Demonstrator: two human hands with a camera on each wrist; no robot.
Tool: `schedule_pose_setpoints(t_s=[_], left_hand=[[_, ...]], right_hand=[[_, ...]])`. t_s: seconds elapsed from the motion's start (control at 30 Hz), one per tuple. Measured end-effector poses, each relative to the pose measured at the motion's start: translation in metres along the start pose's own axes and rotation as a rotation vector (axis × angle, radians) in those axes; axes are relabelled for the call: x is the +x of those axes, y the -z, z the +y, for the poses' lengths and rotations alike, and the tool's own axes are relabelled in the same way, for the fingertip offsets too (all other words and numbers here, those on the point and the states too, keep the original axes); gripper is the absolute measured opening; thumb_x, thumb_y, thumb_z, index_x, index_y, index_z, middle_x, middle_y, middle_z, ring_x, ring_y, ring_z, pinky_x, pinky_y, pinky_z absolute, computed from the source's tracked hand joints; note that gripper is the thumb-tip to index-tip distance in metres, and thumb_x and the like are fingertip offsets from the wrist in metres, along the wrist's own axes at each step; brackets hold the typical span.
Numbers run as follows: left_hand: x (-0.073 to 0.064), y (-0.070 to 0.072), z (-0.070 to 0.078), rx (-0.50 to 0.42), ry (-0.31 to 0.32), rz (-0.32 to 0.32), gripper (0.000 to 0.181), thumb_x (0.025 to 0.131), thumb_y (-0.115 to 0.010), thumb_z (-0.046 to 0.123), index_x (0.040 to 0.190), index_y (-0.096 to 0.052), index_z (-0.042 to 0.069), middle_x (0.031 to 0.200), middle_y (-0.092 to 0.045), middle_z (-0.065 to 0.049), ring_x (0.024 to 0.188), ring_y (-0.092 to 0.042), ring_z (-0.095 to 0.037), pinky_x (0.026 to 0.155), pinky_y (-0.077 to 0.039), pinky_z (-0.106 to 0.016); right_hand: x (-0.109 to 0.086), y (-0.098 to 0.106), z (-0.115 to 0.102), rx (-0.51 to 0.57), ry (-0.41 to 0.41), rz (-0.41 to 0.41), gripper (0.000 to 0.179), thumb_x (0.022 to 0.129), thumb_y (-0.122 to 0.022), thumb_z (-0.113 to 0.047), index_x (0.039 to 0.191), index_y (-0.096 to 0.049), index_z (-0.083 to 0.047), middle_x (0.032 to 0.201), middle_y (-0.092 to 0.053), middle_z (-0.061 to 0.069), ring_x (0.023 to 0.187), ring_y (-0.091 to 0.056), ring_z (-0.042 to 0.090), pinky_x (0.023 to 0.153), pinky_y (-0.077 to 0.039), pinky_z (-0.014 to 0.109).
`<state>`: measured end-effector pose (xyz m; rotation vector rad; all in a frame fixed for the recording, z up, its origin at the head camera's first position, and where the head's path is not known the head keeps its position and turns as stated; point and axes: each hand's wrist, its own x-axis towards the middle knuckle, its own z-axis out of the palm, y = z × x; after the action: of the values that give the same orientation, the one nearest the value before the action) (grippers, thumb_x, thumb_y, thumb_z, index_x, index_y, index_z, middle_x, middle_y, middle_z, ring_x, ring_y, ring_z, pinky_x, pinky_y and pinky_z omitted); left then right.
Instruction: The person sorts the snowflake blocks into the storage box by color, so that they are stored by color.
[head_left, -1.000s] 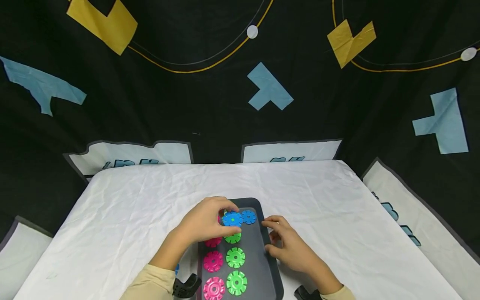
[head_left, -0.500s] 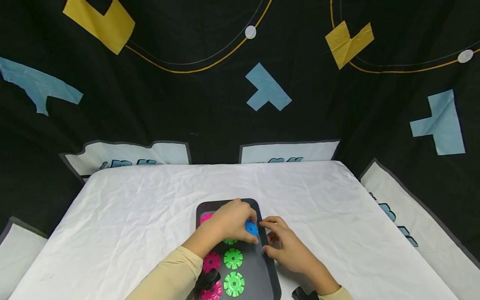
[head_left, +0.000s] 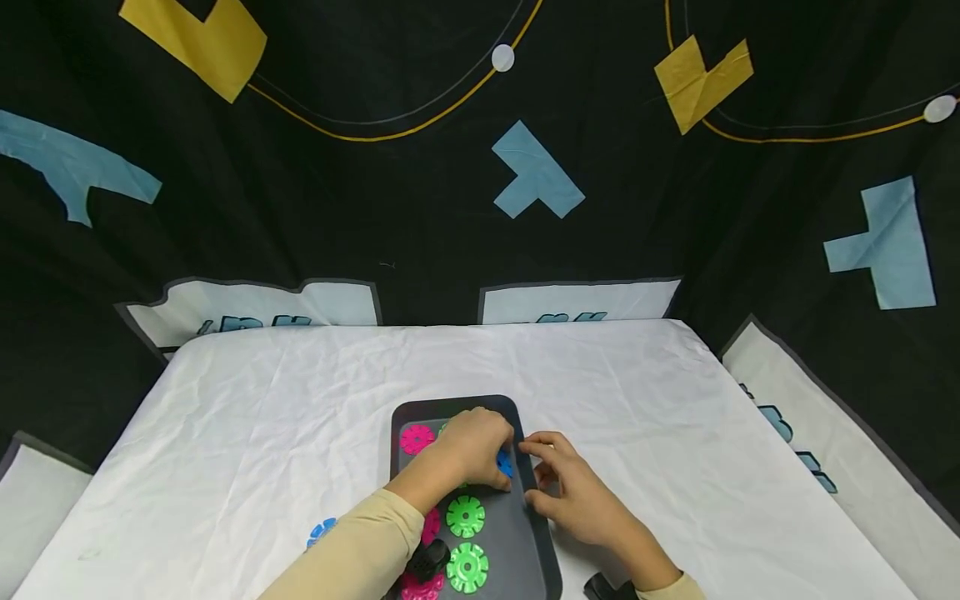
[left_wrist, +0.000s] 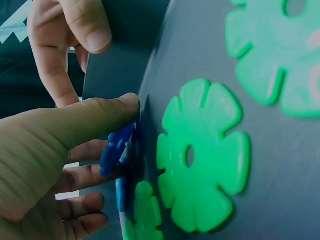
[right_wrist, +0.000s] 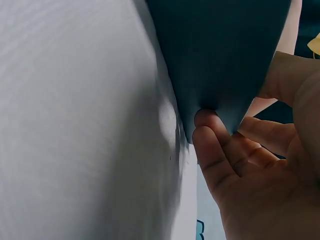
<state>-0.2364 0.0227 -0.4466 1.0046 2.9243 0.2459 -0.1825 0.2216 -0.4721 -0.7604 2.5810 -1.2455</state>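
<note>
My left hand (head_left: 468, 450) reaches across the dark grey tray (head_left: 517, 542). Thumb and fingers pinch a blue flower-shaped plastic disc (left_wrist: 116, 145), tilted close over the tray's far right part. Another blue disc (left_wrist: 121, 187) shows just behind it in the left wrist view. Green discs (head_left: 466, 517) form a column down the tray's middle, with pink discs (head_left: 417, 439) along its left side, partly hidden by my left arm. My right hand (head_left: 573, 487) holds the tray's right edge, its fingertips (right_wrist: 206, 120) against the outer wall.
One more blue disc (head_left: 321, 531) lies on the white cloth (head_left: 225, 467) left of the tray, partly behind my left sleeve. A black curtain (head_left: 420, 225) with yellow and blue patches hangs beyond the table.
My left hand has carried the blue disc rightward across the tray, then lowered it near the right rim. My right hand stays at the tray's edge.
</note>
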Motion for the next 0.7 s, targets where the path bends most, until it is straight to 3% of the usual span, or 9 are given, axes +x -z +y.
schedule_pose_setpoints(t_s=[0.37, 0.57, 0.7], left_hand=[[-0.004, -0.003, -0.001, 0.025, -0.003, 0.027, 0.046, 0.064, -0.088, 0.05, 0.096, -0.075, 0.019, 0.087, -0.062, 0.007, 0.082, -0.06, -0.016, 0.072, -0.052, -0.032], [-0.013, 0.004, -0.006, -0.07, 0.006, 0.059, 0.046, 0.068, -0.087, 0.043, 0.104, -0.074, 0.017, 0.091, -0.061, 0.005, 0.084, -0.057, -0.016, 0.073, -0.051, -0.032], [-0.024, 0.013, -0.013, -0.173, -0.003, 0.119, 0.039, 0.076, -0.082, 0.034, 0.108, -0.073, 0.013, 0.095, -0.063, 0.002, 0.086, -0.057, -0.016, 0.075, -0.052, -0.031]], right_hand=[[-0.001, 0.0, 0.0, -0.006, 0.004, 0.005, 0.059, 0.092, -0.066, -0.008, 0.145, -0.042, -0.005, 0.146, -0.033, 0.006, 0.091, -0.056, 0.014, 0.072, -0.05, 0.025], [-0.001, -0.001, 0.0, -0.015, 0.009, 0.011, 0.059, 0.091, -0.066, -0.008, 0.145, -0.043, -0.004, 0.146, -0.034, 0.005, 0.091, -0.055, 0.014, 0.071, -0.05, 0.025], [-0.001, -0.002, 0.0, -0.008, 0.013, 0.017, 0.059, 0.091, -0.066, -0.007, 0.144, -0.042, -0.003, 0.145, -0.034, 0.006, 0.092, -0.055, 0.015, 0.074, -0.05, 0.026]])
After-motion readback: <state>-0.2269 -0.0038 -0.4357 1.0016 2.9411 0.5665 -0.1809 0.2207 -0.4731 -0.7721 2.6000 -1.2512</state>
